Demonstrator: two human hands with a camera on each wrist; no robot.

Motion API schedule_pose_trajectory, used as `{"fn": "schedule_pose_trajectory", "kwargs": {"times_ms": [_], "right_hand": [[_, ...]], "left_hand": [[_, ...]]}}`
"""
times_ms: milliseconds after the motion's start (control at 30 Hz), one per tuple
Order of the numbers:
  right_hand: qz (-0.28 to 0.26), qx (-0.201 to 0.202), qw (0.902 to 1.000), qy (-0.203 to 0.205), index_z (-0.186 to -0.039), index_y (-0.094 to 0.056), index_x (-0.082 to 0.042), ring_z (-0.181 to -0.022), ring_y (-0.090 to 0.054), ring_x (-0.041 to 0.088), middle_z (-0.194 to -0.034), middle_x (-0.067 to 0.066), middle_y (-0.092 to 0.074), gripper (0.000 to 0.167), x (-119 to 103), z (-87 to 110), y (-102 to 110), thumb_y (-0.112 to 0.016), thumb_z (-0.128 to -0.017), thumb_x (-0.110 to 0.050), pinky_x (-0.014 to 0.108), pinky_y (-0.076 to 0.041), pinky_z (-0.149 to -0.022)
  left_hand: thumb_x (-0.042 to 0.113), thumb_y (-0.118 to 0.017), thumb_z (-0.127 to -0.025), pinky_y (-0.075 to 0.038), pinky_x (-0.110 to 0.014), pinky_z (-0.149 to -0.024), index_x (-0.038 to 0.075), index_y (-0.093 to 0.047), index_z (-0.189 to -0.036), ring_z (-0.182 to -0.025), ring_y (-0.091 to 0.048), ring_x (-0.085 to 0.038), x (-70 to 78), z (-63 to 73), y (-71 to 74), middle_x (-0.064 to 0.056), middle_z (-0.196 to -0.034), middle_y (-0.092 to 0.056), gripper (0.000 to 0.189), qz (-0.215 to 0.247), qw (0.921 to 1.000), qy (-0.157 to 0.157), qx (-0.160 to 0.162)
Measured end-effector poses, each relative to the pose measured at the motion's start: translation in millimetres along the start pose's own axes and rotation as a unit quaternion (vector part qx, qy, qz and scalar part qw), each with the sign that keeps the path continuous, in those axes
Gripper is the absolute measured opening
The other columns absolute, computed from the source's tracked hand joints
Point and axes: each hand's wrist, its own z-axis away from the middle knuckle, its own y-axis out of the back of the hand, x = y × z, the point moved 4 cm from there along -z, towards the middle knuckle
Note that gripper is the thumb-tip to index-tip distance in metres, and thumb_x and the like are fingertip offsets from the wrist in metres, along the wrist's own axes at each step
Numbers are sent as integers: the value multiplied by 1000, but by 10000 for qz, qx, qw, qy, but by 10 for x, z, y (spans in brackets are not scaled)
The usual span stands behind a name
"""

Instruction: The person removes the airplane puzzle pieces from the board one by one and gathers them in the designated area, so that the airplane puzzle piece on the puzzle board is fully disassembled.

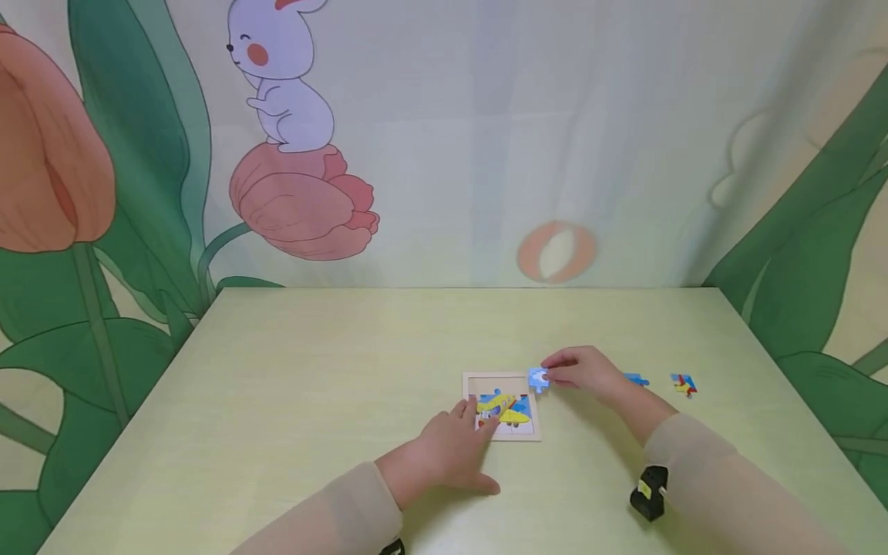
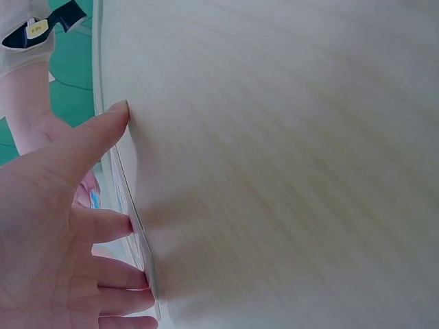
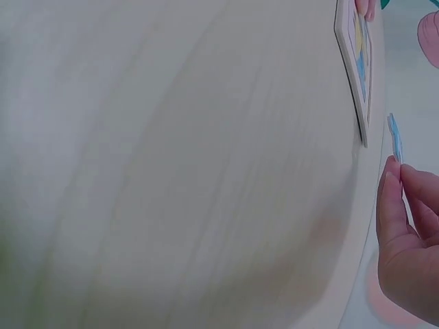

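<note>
A blue jigsaw puzzle piece (image 1: 537, 378) with a white patch is pinched between the thumb and fingers of my right hand (image 1: 581, 370). It hovers at the upper right corner of a wooden puzzle tray (image 1: 536, 432). In the right wrist view the piece (image 3: 396, 137) appears edge-on, apart from the tray (image 3: 352, 68). My left hand (image 1: 454, 447) rests on the tray's left side, fingers spread over the joined pieces with a yellow airplane (image 1: 513, 417). The left wrist view shows its thumb (image 2: 103, 130) held out over the table. The tray's upper strip is bare wood.
Right of the tray lie two loose puzzle pieces: a blue one (image 1: 636, 379) partly behind my right forearm, and a blue, red and yellow one (image 1: 684, 384). The pale table (image 1: 312, 370) meets a printed curtain (image 1: 444, 154) at its back edge.
</note>
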Motion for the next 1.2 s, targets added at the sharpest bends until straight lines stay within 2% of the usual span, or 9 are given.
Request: {"fn": "schedule_pose_trajectory", "kwargs": {"times_ms": [267, 633, 833, 1200], "right_hand": [[118, 102, 9999, 20, -111, -64, 1, -90, -58, 20, -107, 13, -62, 26, 122, 15, 193, -65, -88, -11, 31, -51, -81], [226, 151, 9996, 13, -112, -63, 3, -89, -59, 20, -108, 15, -62, 28, 176, 47, 328, -64, -88, -11, 32, -51, -81], [-96, 162, 9998, 40, -115, -59, 8, -92, -61, 20, -111, 19, -60, 31, 188, 40, 440, -62, -89, -10, 32, -51, -83], [229, 110, 9997, -64, -108, -63, 6, -87, -59, 18, -104, 15, -63, 24, 310, 18, 445, -63, -88, -7, 29, -52, -78]], "left_hand": [[74, -54, -72, -39, -40, -98, 21, -34, -146, -134, -31, -33, 1, 9, 11, -19, -148, -28, 93, -36, 10000, -40, 27], [74, -55, -73, -37, -40, -100, 20, -34, -146, -133, -31, -33, 1, 19, 19, -19, -148, -28, 93, -18, 10000, -54, 35], [74, -55, -72, -37, -40, -100, 21, -34, -146, -133, -31, -33, -4, 10, 10, -19, -148, -27, 93, -39, 10000, -42, 68], [74, -57, -71, -37, -42, -100, 21, -34, -146, -133, -31, -33, -17, 6, -1, -19, -148, -27, 94, 62, 10000, 6, 78]]}}
